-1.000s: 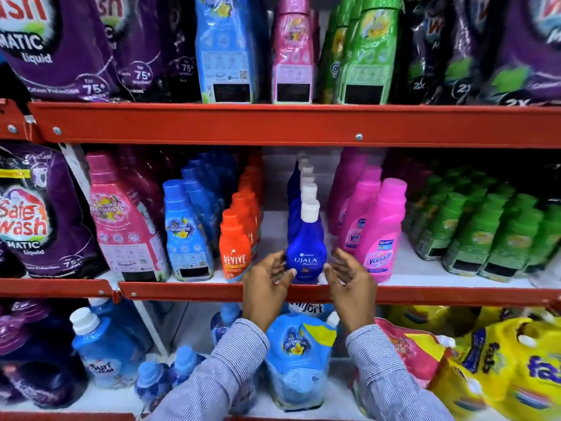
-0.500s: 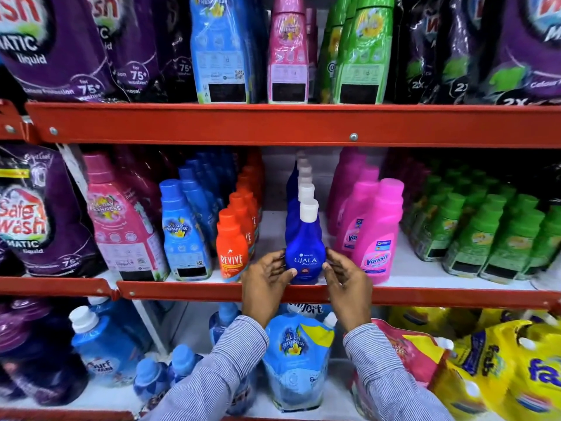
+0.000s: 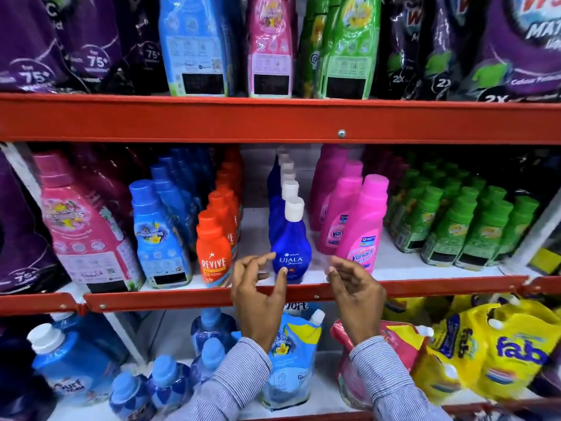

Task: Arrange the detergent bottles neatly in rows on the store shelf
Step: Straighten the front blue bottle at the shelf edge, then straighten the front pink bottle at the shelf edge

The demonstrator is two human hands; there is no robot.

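Note:
A dark blue Ujala bottle (image 3: 292,247) with a white cap stands upright at the front of its row on the middle shelf (image 3: 425,288). My left hand (image 3: 258,296) hovers just left of it, fingers spread, fingertips at the bottle's lower left. My right hand (image 3: 353,293) is to its right, apart from the bottle, fingers loosely curled and holding nothing. Orange Revive bottles (image 3: 214,250) form the row on the left; pink Vanish bottles (image 3: 362,229) form the row on the right.
Further rows on the middle shelf: blue bottles (image 3: 158,235), a large pink bottle (image 3: 82,226), green bottles (image 3: 455,226). Purple pouches and tall bottles fill the top shelf (image 3: 273,120). Below are blue pouches (image 3: 291,360) and yellow fab pouches (image 3: 501,354).
Both hands have drawn back from the Ujala bottle and opened; the right hand has moved right, away from it. The bottle stays at the shelf front.

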